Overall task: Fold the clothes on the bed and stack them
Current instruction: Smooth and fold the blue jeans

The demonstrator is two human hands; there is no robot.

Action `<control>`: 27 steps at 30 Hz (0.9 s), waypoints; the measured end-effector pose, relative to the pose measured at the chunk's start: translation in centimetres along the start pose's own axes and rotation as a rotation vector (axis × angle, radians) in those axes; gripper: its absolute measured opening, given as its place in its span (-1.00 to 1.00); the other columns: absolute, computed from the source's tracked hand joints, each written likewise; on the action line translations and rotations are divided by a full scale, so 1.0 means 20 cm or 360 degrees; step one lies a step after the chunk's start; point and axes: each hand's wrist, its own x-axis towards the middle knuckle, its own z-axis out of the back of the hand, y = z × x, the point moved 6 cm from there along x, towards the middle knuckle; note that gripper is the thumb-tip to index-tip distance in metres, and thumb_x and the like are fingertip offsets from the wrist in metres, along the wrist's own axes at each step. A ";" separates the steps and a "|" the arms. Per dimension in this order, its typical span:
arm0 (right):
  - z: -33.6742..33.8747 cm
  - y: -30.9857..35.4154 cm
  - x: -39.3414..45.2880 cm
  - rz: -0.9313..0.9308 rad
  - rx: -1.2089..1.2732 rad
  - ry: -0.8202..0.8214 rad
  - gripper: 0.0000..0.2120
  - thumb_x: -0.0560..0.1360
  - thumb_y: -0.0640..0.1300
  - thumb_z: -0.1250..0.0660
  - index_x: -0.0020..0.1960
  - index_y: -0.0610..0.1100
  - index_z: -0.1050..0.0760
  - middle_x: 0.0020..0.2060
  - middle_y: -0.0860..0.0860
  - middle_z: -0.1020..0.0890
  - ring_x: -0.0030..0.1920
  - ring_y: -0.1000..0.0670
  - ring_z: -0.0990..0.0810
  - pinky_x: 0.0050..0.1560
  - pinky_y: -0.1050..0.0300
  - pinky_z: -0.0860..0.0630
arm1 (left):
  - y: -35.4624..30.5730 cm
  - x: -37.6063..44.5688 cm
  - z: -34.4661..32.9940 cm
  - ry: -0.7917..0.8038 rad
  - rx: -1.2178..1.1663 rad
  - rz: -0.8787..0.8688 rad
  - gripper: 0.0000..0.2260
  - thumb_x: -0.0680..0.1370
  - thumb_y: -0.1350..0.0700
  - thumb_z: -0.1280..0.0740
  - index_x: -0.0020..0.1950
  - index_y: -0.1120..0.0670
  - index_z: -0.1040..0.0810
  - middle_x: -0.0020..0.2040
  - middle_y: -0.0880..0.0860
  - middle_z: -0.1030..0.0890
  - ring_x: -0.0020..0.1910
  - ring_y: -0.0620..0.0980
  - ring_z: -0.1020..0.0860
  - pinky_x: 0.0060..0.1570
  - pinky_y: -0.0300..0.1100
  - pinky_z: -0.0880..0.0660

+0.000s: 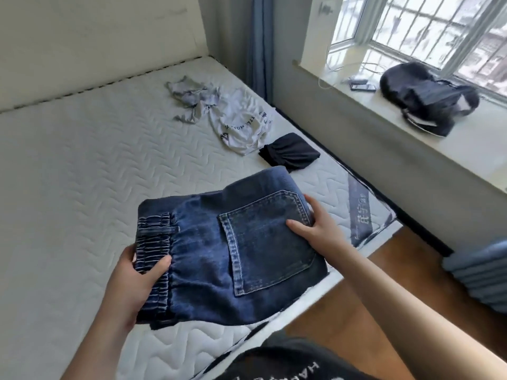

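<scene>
Near the bed's (pixel 82 160) 5 o'clock edge, folded jeans (pixel 208 259) lie; left hand (pixel 131 286) fingers pinch the waistband, right hand (pixel 315 229) fingers curl round the far fold. White T-shirt (pixel 244 124) at 1 o'clock.

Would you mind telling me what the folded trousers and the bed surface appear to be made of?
Folded trousers: dark blue denim, judging by the pale contrast stitching around the patch pocket and the gathered elastic waistband. Bed surface: white quilted fabric, matte, stitched in a wavy pattern; probably a mattress cover.
</scene>
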 end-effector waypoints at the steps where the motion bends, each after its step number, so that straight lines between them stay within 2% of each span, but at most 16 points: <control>1: 0.02 0.01 -0.06 0.0016 0.0018 -0.0036 -0.48 0.45 -0.10 -0.48 0.30 0.20 -0.37 -0.01 0.15 -0.68 -0.01 0.17 -0.66 -0.09 0.32 -0.57 | -0.02 -0.02 0.01 0.0018 -0.0011 -0.0013 -0.46 0.31 -0.10 -0.59 0.20 -0.06 -0.47 -0.03 -0.03 -0.67 -0.07 0.05 -0.67 -0.12 0.01 -0.59; 5: 0.09 0.02 -0.27 0.0012 0.0076 -0.0128 -0.46 0.44 -0.08 -0.47 0.34 0.20 -0.37 0.00 0.15 -0.69 0.00 0.11 -0.68 -0.02 0.19 -0.61 | -0.08 -0.13 0.01 0.0102 0.0004 -0.0078 -0.32 0.13 -0.29 -0.49 0.19 -0.07 -0.49 -0.05 -0.02 -0.69 -0.09 0.00 -0.68 -0.02 0.06 -0.59; 8: 0.14 -0.01 -0.40 -0.0073 0.0179 -0.0210 -0.48 0.44 -0.07 -0.48 0.33 0.16 -0.39 0.01 0.08 -0.70 -0.01 0.04 -0.69 0.04 0.02 -0.63 | -0.16 -0.18 -0.02 0.0196 0.0060 -0.0140 -0.35 0.14 -0.29 -0.48 0.17 -0.11 -0.47 -0.05 -0.05 -0.68 -0.08 -0.02 -0.67 -0.02 0.04 -0.58; 10: 0.18 -0.04 -0.49 -0.0106 0.0204 -0.0258 -0.50 0.45 -0.09 -0.48 0.32 0.13 -0.42 0.01 0.05 -0.70 0.01 0.00 -0.69 0.09 -0.05 -0.61 | -0.22 -0.21 -0.06 0.0258 0.0101 -0.0201 -0.41 0.22 -0.22 -0.51 0.19 -0.12 -0.45 -0.03 -0.07 -0.66 -0.07 -0.04 -0.66 -0.03 -0.01 -0.57; 12: 0.23 -0.05 -0.57 -0.0108 0.0234 -0.0309 -0.51 0.45 -0.11 -0.48 0.32 0.11 -0.43 -0.01 0.06 -0.71 0.01 0.00 -0.69 0.07 -0.01 -0.61 | -0.26 -0.26 -0.11 0.0301 0.0121 -0.0255 -0.47 0.30 -0.13 -0.54 0.21 -0.12 -0.45 -0.03 -0.08 -0.66 -0.07 -0.04 -0.65 -0.06 -0.05 -0.56; 14: 0.32 -0.07 -0.66 -0.0099 0.0223 -0.0397 -0.50 0.44 -0.13 -0.48 0.34 0.06 -0.42 -0.03 0.08 -0.71 -0.02 0.03 -0.70 -0.02 0.10 -0.63 | -0.30 -0.31 -0.18 0.0345 0.0117 -0.0288 -0.47 0.28 -0.15 -0.52 0.19 -0.14 -0.45 -0.04 -0.08 -0.66 -0.08 -0.05 -0.66 -0.04 -0.04 -0.56; 16: 0.43 -0.09 -0.74 -0.0089 0.0211 -0.0488 -0.50 0.44 -0.13 -0.49 0.33 0.06 -0.44 0.00 0.07 -0.71 -0.01 0.05 -0.69 -0.01 0.11 -0.62 | -0.36 -0.36 -0.28 0.0413 0.0115 -0.0323 -0.46 0.26 -0.17 -0.50 0.19 -0.14 -0.45 -0.03 -0.07 -0.66 -0.08 -0.05 -0.65 -0.01 -0.03 -0.57; 18: 0.56 -0.09 -0.82 -0.0073 0.0166 -0.0541 -0.57 0.43 -0.10 -0.49 0.23 0.17 -0.49 0.00 0.11 -0.70 0.00 0.08 -0.68 0.01 0.12 -0.60 | -0.42 -0.41 -0.41 0.0497 0.0110 -0.0351 -0.45 0.27 -0.16 -0.50 0.21 -0.13 -0.45 0.00 -0.06 -0.66 -0.06 -0.04 -0.65 0.02 -0.01 -0.57; 21: 0.76 -0.13 -0.93 -0.0055 0.0199 -0.0616 -0.62 0.42 -0.08 -0.49 0.13 0.28 -0.50 -0.01 0.18 -0.69 -0.02 0.13 -0.68 -0.14 0.30 -0.58 | -0.51 -0.49 -0.60 0.0612 0.0127 -0.0382 -0.43 0.21 -0.23 -0.48 0.17 -0.18 -0.44 -0.01 -0.09 -0.66 -0.06 -0.08 -0.66 0.03 0.00 -0.58; 24: 1.01 -0.21 -1.02 -0.0067 0.0234 -0.0726 -0.56 0.41 -0.05 -0.50 0.22 0.24 -0.48 0.05 0.14 -0.68 0.04 0.11 -0.67 -0.01 0.16 -0.59 | -0.62 -0.55 -0.87 0.0710 0.0167 -0.0411 -0.44 0.17 -0.27 -0.47 0.12 -0.20 -0.46 -0.03 -0.09 -0.67 -0.08 -0.11 -0.66 0.00 -0.03 -0.59; 27: 1.28 -0.35 -1.10 -0.0077 0.0262 -0.0852 -0.54 0.43 -0.08 -0.49 0.27 0.18 -0.46 0.08 0.14 -0.67 0.08 0.11 -0.64 0.11 0.07 -0.54 | -0.75 -0.62 -1.22 0.0801 0.0210 -0.0466 -0.53 0.18 -0.26 -0.46 0.03 -0.26 -0.46 -0.09 -0.12 -0.68 -0.13 -0.15 -0.66 -0.13 -0.15 -0.55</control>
